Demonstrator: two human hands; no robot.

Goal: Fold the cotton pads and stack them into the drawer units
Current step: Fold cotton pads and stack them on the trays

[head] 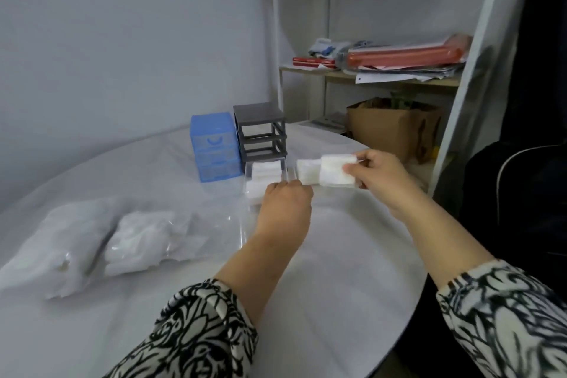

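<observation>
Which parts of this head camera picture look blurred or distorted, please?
Head view: the bagged pads at left are soft and smeared, the patterned sleeves blur toward the bottom edge, wide-angle bending curves the table edge and tilts the shelf upright; light is flat and dim.

A single head-worn wide-angle view is given, directed forward and down across the white table (337,255). Both forearms are seen close, entering from the bottom edge; the wall and shelf (383,78) are seen farther back.

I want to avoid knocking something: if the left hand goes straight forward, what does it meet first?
Probably the clear drawer with cotton pads, right ahead of the left hand; depth is unclear.
</observation>
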